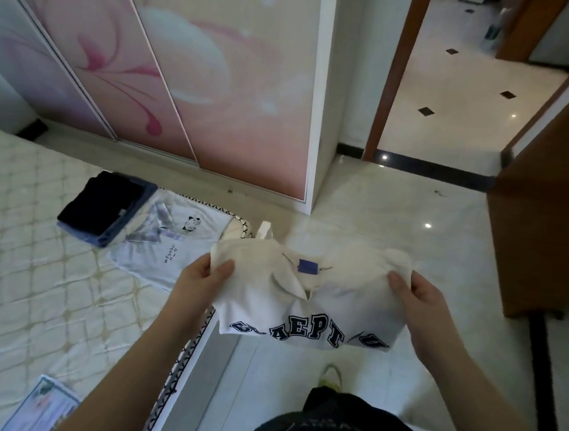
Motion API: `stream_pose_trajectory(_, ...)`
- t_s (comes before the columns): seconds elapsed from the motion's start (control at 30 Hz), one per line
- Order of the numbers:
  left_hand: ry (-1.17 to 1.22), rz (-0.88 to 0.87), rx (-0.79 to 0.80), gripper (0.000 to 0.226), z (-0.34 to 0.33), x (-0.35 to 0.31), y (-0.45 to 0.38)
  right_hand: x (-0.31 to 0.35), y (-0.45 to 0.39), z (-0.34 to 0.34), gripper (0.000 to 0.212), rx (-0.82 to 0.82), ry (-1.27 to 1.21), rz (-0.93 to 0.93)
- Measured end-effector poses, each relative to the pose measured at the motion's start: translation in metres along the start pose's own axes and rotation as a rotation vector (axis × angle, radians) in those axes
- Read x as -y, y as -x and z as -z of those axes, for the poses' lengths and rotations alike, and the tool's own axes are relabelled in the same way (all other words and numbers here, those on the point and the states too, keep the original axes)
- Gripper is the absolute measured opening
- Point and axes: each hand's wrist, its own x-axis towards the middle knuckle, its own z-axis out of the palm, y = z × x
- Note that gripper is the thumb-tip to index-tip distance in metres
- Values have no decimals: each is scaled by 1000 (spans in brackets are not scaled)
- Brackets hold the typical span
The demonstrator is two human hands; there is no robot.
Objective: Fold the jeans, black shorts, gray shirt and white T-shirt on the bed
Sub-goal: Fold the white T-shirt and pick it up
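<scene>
Hands at the shoulder line of the white T-shirt (307, 296): the left hand (202, 277) pinches the left edge of the bundle, thumb on top and fingers curled beneath; the right hand (413, 295) pinches the right edge in the same manner; between them the garment hangs in mid-air, partly folded, collar and a small blue tag uppermost, dark block lettering along the lower edge. The T-shirt is held beside the bed (30, 279), over the tiled floor (398, 197), not above the mattress. On the bed, near its corner, lies a folded stack of black shorts (98, 202) on jeans (102, 239), its edge resting on a pale gray shirt (177, 240) with a small panda print, which appears folded flat. A printed sheet (42, 407) lies at the near edge of the mattress; a wardrobe (186, 69) with pink floral sliding doors stands behind.

Risks, as judged: both holds are at the edges only, so the unsupported middle may sag and the loose inner folds may fall open; a slip of either thumb would drop the shirt to the floor, since nothing lies beneath it; setting it down carelessly on the crowded corner could disturb the stack or leave it overhanging the edge.
</scene>
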Motion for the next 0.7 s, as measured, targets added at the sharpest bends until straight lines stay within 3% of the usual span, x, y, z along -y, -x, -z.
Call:
stream_pose_trajectory(0.23,28,18,-223,36,-11,-25,-48,44,-106,-24,15,183,54,48)
stream_pose_trajectory(0.37,87,39,-303,23,3,-25,-72,57,-153,-58,14,279,110,79)
stream_pose_trajectory(0.7,230,64,-498,19,65,-10,-132,84,-245,-172,14,498,207,50)
